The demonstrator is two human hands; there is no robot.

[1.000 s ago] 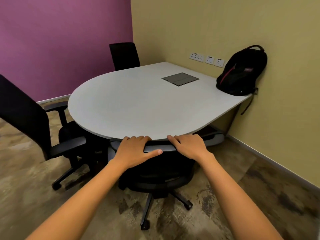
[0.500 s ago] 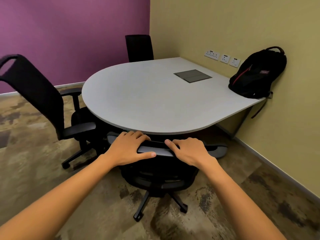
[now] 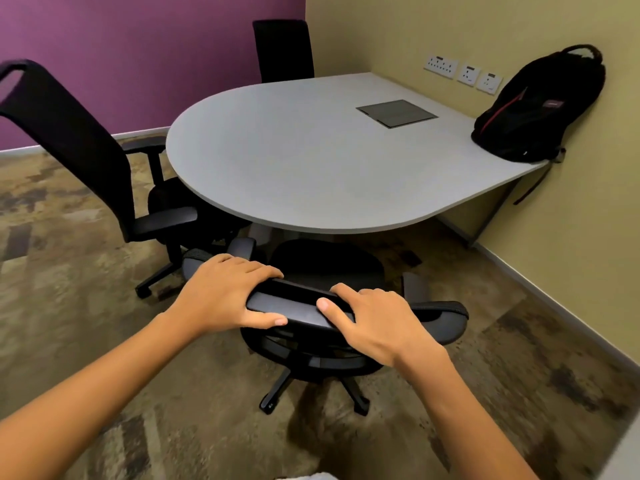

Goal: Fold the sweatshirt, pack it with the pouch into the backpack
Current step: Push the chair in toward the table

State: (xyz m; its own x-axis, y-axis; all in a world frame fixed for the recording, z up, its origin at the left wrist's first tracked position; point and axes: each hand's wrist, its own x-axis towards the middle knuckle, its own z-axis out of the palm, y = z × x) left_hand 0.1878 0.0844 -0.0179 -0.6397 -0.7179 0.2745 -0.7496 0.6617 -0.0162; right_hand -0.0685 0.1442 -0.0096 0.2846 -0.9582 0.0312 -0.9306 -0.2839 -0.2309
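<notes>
My left hand (image 3: 225, 296) and my right hand (image 3: 374, 323) both hold the top bar of the chair (image 3: 298, 303). My fingers (image 3: 252, 268) curl over the far side of the bar and my thumbs press on the near side. I hold nothing else.

The backpack (image 3: 540, 109) sits on the far right corner of the table (image 3: 294, 161) and leans on the yellow wall. It is well away from me. I cannot tell if it is zipped. I cannot see the sweatshirt or the pouch at all, so I think the real job has not started.

Here is what could go wrong. The chair has wheels, so if I pull or push too hard it may roll away or bump my feet. The seat can turn, so the bar may twist out of my grip. Its left armrest is near the side chair (image 3: 79, 143), and the two could knock together. If I shove the chair forward, it could hit the table. The backpack is right at the table's edge with a strap hanging down, so a big bump might tip it off. I should move the chair slowly.
</notes>
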